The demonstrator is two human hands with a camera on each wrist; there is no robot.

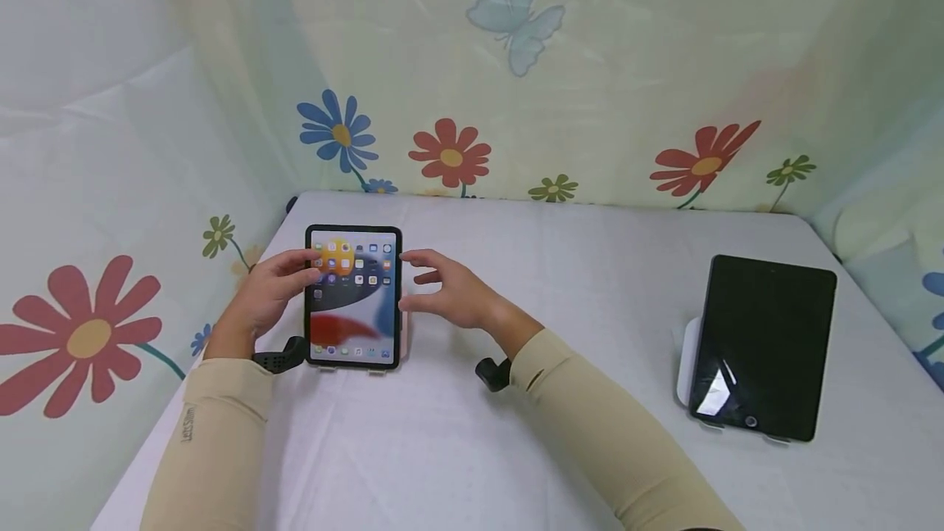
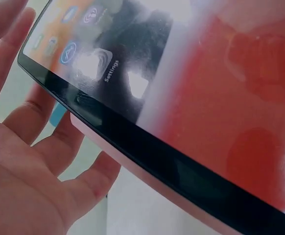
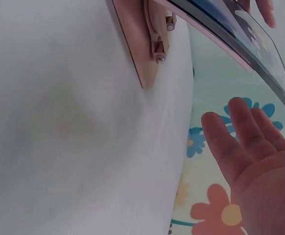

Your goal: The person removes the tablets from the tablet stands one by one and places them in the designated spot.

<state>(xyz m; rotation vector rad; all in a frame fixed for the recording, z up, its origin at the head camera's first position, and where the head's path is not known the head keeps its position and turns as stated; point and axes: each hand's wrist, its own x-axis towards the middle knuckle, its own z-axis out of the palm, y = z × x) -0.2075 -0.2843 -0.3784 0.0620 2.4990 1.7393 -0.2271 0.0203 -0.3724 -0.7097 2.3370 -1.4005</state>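
A black-framed tablet (image 1: 352, 297) with a lit home screen stands tilted on a pink stand (image 3: 137, 44) at the table's left. Its app icons show close up in the left wrist view. My left hand (image 1: 276, 289) is at its left edge, thumb and index finger overlapping the screen's border, other fingers loosely bent and reaching partly behind the edge. The palm stands off from the frame. At the opposite edge is my right hand (image 1: 457, 293), thumb and index finger spread with their tips right beside the frame. Its other fingers extend loosely in the right wrist view.
A second tablet (image 1: 763, 348), its screen dark, leans on a white stand (image 1: 687, 363) at the right of the table. White cloth (image 1: 560, 301) covers the table. A flower-print curtain (image 1: 605, 105) hangs behind it and along the sides.
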